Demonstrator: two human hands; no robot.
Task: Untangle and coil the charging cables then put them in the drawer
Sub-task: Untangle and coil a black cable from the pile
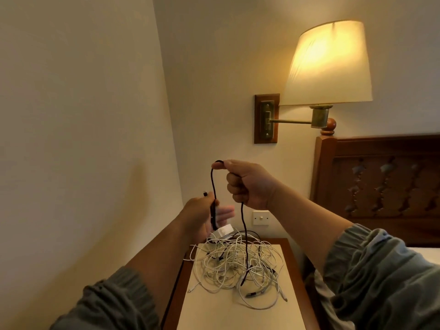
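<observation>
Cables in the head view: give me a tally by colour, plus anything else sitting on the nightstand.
Black cable, held in both hands: 1
White cables, one tangled pile, separate count cannot be told: 1 pile
White charger block: 1
Total: 3 items, counting the pile as one

Warm, dim room; the only light I see is the lit lamp [329, 65] on the wall, its shade glowing yellow and near blown out at the centre. It throws a soft shadow onto the left wall [71, 139], and my left hand [202, 216] sits darker than my right hand [250, 184]. Fingers [226, 210] of my left hand are motion-blurred, the wide lens bows the wall corner, and my sleeves at the bottom edge look soft.
</observation>
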